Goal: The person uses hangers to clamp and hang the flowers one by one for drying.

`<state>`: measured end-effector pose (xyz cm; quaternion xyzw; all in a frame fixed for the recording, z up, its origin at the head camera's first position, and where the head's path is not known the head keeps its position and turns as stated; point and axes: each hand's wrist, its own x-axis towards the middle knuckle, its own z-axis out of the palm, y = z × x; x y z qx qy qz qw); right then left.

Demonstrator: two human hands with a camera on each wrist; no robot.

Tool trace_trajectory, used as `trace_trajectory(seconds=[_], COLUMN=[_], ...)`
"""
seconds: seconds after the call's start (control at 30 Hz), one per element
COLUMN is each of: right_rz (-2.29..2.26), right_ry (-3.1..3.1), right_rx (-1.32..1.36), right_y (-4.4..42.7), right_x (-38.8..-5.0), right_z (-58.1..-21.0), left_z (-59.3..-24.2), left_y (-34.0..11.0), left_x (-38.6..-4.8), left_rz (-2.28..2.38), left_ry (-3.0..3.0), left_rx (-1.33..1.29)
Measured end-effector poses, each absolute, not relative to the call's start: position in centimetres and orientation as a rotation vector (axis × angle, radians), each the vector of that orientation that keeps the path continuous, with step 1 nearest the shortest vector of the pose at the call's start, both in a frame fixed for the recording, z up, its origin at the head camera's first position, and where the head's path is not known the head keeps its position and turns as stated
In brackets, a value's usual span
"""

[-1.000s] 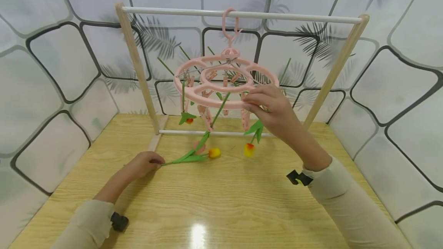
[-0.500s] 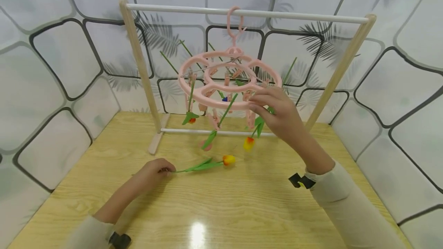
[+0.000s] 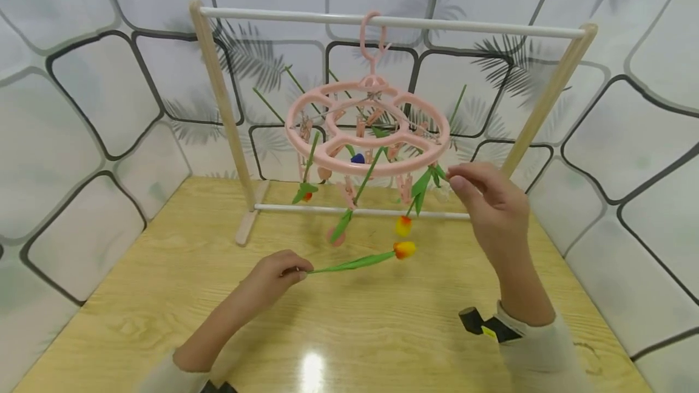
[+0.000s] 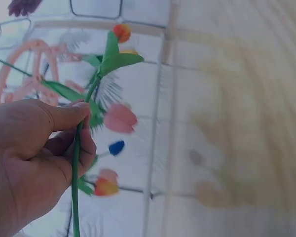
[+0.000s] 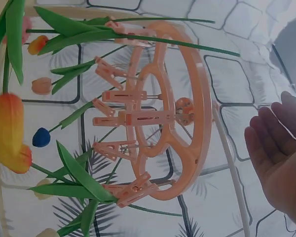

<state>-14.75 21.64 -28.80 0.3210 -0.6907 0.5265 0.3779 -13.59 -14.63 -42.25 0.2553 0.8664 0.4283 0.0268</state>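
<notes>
My left hand (image 3: 267, 284) pinches the green stem of an artificial tulip (image 3: 363, 261) between thumb and fingers, low above the table. Its yellow-orange bloom points right; in the left wrist view the stem (image 4: 75, 187) crosses the fingers. A round pink clip hanger (image 3: 357, 168) hangs in front of me, with several tulips clipped head-down to it. My right hand (image 3: 494, 214) is just right of the hanger's rim, its fingers slightly bent. Seen from the right wrist, this hand (image 5: 281, 153) has extended fingers, apart from the hanger, with nothing held.
The hanger's hook (image 3: 364, 38) sits over the white top bar (image 3: 464, 23) of a wooden-legged rack. A lower white bar (image 3: 295, 208) runs near the table's back. Pink pegs (image 5: 148, 117) dangle under the ring. Patterned panels (image 3: 98, 96) enclose the wooden table (image 3: 355, 332).
My left hand has moved right with the tulip, whose bloom also shifted right. My right hand has let go of the hanger's rim and moved right. The hanger has turned a little.
</notes>
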Motion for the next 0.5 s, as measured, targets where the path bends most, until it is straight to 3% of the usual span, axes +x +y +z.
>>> trace_trajectory(seconds=[0.27, 0.5], right_rz=[1.213, 1.045], right_ry=[-1.965, -2.277], right_rx=[1.039, 1.070], right_y=[20.8, 19.1], right_x=[-13.5, -13.5], right_z=[-30.2, -31.6], left_z=[-38.2, -35.9], left_y=[-10.0, -7.0], left_x=[-14.3, -15.1], left_rz=[1.370, 1.336], left_ry=[2.667, 2.712], left_rx=[0.897, 1.019])
